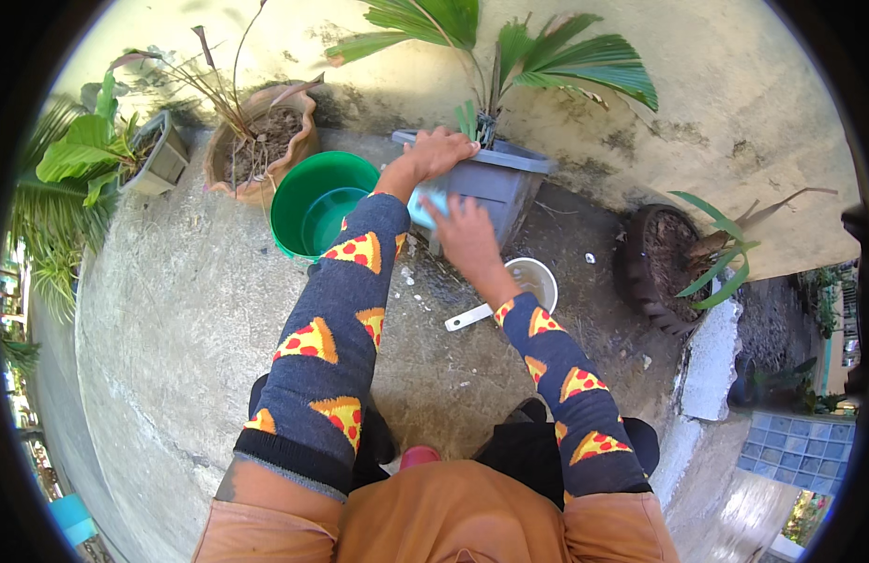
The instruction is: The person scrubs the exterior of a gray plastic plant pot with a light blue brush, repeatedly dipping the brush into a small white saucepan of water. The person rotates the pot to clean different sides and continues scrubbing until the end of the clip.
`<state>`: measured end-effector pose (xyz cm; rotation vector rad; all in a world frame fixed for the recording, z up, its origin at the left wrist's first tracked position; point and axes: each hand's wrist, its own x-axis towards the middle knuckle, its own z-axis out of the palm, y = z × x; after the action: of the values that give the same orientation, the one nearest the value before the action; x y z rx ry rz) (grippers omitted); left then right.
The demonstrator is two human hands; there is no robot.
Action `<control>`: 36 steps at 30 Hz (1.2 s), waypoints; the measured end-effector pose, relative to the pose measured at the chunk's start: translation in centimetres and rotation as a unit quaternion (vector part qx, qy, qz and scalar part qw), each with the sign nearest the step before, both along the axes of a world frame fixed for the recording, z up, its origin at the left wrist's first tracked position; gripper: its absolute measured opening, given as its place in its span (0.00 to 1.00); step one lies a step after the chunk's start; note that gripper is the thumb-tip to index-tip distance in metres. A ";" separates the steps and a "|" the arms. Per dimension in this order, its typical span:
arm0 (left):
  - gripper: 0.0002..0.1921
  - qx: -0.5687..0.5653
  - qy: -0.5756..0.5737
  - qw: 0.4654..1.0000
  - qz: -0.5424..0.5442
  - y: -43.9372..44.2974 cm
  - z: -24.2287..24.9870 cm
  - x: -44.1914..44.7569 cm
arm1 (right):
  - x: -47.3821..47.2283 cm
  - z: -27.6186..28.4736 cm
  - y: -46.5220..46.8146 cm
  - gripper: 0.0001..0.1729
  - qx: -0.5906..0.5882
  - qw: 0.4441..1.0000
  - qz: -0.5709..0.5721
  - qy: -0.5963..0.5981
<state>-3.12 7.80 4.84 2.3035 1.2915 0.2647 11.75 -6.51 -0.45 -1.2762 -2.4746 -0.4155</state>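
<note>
A grey plastic planter (487, 200) stands against the wall with a fan-leaved palm (582, 63) growing in it. My left hand (438, 153) lies over its near rim and holds it. Pressed to the planter's side is a light blue sponge or cloth (426, 205), under the fingers of my right hand (468, 236), which is blurred by motion. Below that wrist, a white dipper (536, 278) with cloudy water rests on the wet concrete, partly hidden by my forearm. Left of the planter is a green bucket (315, 204), partly covered by my left sleeve.
A wavy-rimmed clay pot (308, 130) and a pale planter (163, 162) stand along the stained wall (730, 84) at left. On the right is a dark round pot (638, 260) beside a broken concrete edge (712, 359). Small white bits (406, 274) dot the floor.
</note>
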 end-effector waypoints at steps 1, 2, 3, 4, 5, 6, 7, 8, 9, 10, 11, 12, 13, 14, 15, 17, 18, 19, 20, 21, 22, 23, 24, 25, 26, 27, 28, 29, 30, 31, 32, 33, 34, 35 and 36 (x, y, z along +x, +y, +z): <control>0.31 -0.041 -0.010 0.997 0.061 -0.2 0.0 0.2 | -0.2 -0.4 -0.8 0.40 -0.024 0.999 0.041 -0.010; 0.31 -0.083 -0.019 0.989 0.121 -0.4 0.1 0.3 | -0.3 -0.7 -1.2 0.39 -0.051 0.996 0.072 -0.028; 0.31 -0.087 -0.021 0.988 0.123 -0.4 0.4 0.5 | -0.3 -0.8 -1.1 0.37 -0.097 0.989 0.098 -0.055; 0.31 -0.095 -0.025 0.987 0.124 -0.4 0.7 0.5 | -0.3 -0.7 -0.9 0.35 -0.121 0.989 0.070 -0.046; 0.31 -0.106 -0.031 0.986 0.126 -0.6 0.8 0.4 | -0.2 -0.4 0.0 0.35 -0.048 0.997 0.055 0.003; 0.31 -0.111 -0.030 0.987 0.112 -0.6 1.0 0.2 | -0.2 0.4 1.7 0.34 0.009 0.999 0.033 0.039; 0.31 -0.118 -0.029 0.988 0.097 -0.2 1.2 0.1 | -0.2 1.1 3.0 0.34 0.063 0.996 0.009 0.070; 0.31 -0.124 -0.029 0.988 0.092 0.1 1.3 0.0 | -0.3 1.7 3.8 0.37 0.056 0.997 0.005 0.057; 0.30 -0.141 -0.043 0.985 0.085 0.3 1.3 -0.2 | -0.4 2.3 4.2 0.39 0.063 0.997 0.005 0.051; 0.30 -0.157 -0.057 0.982 0.087 0.6 1.1 -0.1 | -0.2 2.7 4.2 0.42 0.084 0.995 0.003 0.052; 0.30 -0.176 -0.077 0.978 0.087 1.0 1.1 -0.3 | -0.1 3.1 4.0 0.42 0.050 0.997 0.002 0.056; 0.29 -0.149 -0.046 0.984 0.088 1.3 0.9 -0.3 | 0.2 3.3 3.0 0.42 0.026 0.997 0.001 0.068; 0.29 -0.143 -0.048 0.986 0.064 1.5 0.8 -0.4 | 0.4 3.3 1.9 0.41 -0.018 0.997 -0.004 0.074; 0.28 -0.140 -0.047 0.988 0.041 1.6 0.7 -0.5 | 1.0 3.5 1.1 0.41 0.004 0.996 -0.013 0.087; 0.28 -0.139 -0.038 0.989 0.026 1.7 0.7 -0.6 | 1.6 3.7 0.6 0.41 0.007 0.995 -0.027 0.094; 0.28 -0.142 -0.043 0.989 0.004 1.7 0.8 -0.6 | 2.0 3.9 0.5 0.40 0.027 0.994 -0.033 0.102; 0.27 -0.146 -0.037 0.989 -0.004 1.7 1.0 -0.6 | 1.7 4.0 1.0 0.40 0.044 0.994 -0.027 0.100; 0.28 -0.195 -0.069 0.978 0.024 1.6 1.1 -0.5 | 1.5 4.0 1.7 0.39 0.064 0.992 -0.027 0.104; 0.28 -0.241 -0.096 0.964 0.054 1.6 1.3 -0.4 | 0.5 3.9 2.7 0.34 0.068 0.993 -0.015 0.091; 0.28 -0.286 -0.122 0.947 0.086 1.6 1.5 -0.3 | -0.6 3.7 3.4 0.34 0.086 0.993 -0.006 0.085; 0.28 -0.355 -0.147 0.919 0.088 1.6 1.7 -0.3 | -1.5 3.5 4.0 0.34 0.103 0.991 0.004 0.080; 0.27 -0.342 -0.156 0.923 0.083 1.5 1.8 -0.3 | -2.0 3.5 4.3 0.33 0.119 0.991 0.017 0.065; 0.27 -0.327 -0.164 0.926 0.092 1.3 1.7 -0.2 | -2.1 3.3 4.4 0.34 0.116 0.990 0.011 0.076; 0.26 -0.316 -0.174 0.927 0.099 1.3 1.8 -0.2 | -2.0 3.3 4.2 0.34 0.122 0.990 0.007 0.073; 0.27 -0.306 -0.192 0.926 0.104 0.8 1.7 -0.7 | -1.1 3.3 3.9 0.34 0.119 0.991 -0.002 0.063; 0.27 -0.311 -0.216 0.922 0.081 0.8 1.8 -0.8 | 0.0 3.5 3.5 0.34 0.117 0.992 -0.012 0.052; 0.28 -0.323 -0.237 0.914 0.057 0.8 1.8 -0.8 | 1.6 3.7 3.0 0.35 0.110 0.992 -0.011 0.065; 0.28 -0.334 -0.254 0.906 0.054 0.7 2.0 -0.9 | 3.1 3.9 2.5 0.35 0.103 0.991 -0.010 0.079; 0.29 -0.328 -0.278 0.902 0.048 0.5 2.0 -0.9 | 4.0 4.2 2.5 0.36 0.099 0.990 0.000 0.097; 0.29 -0.320 -0.298 0.897 0.061 0.2 1.9 -0.5 | 4.5 4.3 2.5 0.37 0.106 0.991 -0.001 0.086; 0.30 -0.318 -0.316 0.891 0.063 0.0 2.0 -0.5 | 4.4 4.4 2.8 0.38 0.114 0.990 0.002 0.078; 0.31 -0.316 -0.305 0.895 0.071 -0.1 2.1 -0.4 | 4.4 4.5 3.1 0.39 0.142 0.986 0.006 0.084; 0.31 -0.318 -0.293 0.899 0.067 0.0 2.2 -0.5 | 3.1 4.2 3.6 0.35 0.149 0.985 0.016 0.087; 0.32 -0.314 -0.293 0.900 0.072 0.1 2.3 -0.6 | 1.7 3.9 4.2 0.35 0.139 0.988 0.007 0.061; 0.34 -0.312 -0.263 0.910 0.071 0.2 2.4 -0.7 | 0.5 3.6 4.5 0.35 0.144 0.988 0.002 0.049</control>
<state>-3.80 8.05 7.24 1.4667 1.0583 0.4152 12.20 -1.98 3.20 -1.1441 -2.2376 -0.6661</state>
